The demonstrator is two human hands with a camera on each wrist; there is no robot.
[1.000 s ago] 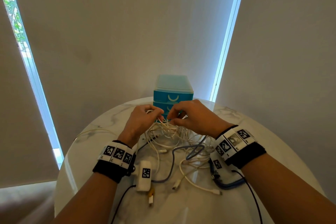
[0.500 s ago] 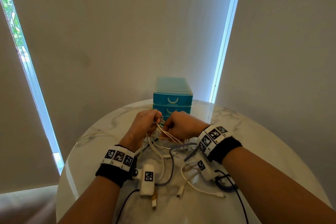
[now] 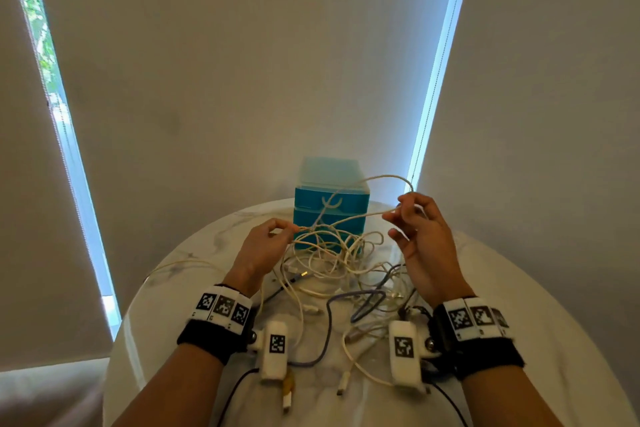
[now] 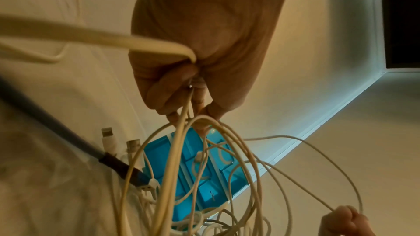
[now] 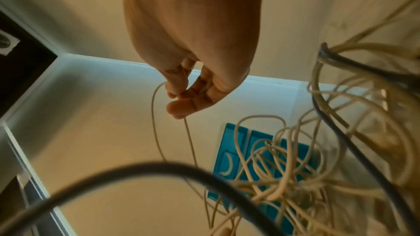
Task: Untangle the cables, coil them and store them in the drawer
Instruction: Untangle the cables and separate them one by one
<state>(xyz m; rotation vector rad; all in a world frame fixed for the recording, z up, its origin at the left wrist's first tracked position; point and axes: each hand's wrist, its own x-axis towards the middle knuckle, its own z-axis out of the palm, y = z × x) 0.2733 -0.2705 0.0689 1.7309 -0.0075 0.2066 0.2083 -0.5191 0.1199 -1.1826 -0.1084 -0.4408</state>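
A tangle of cream cables (image 3: 332,253) lies on the round marble table (image 3: 519,305), with a grey-purple cable (image 3: 329,329) among them. My left hand (image 3: 273,236) pinches a cream cable (image 4: 179,132) above the pile. Farther right and higher, my right hand (image 3: 412,218) pinches a loop of the thin cream cable (image 3: 381,180); that strand (image 5: 154,114) hangs down from its fingertips. Behind the pile stands a blue drawer unit (image 3: 330,198), its drawers closed, also visible past the cables (image 4: 204,168) (image 5: 245,152).
Loose connector ends (image 3: 343,385) and a yellow plug (image 3: 287,388) lie near the table's front. Dark cords (image 3: 235,388) run from my wrist devices. Window blinds and walls stand behind the table; a cream strand (image 3: 180,263) trails to the left edge.
My hands were close together at the tangle; they have moved apart. The right hand has risen to the right, drawing out a loop of cream cable.
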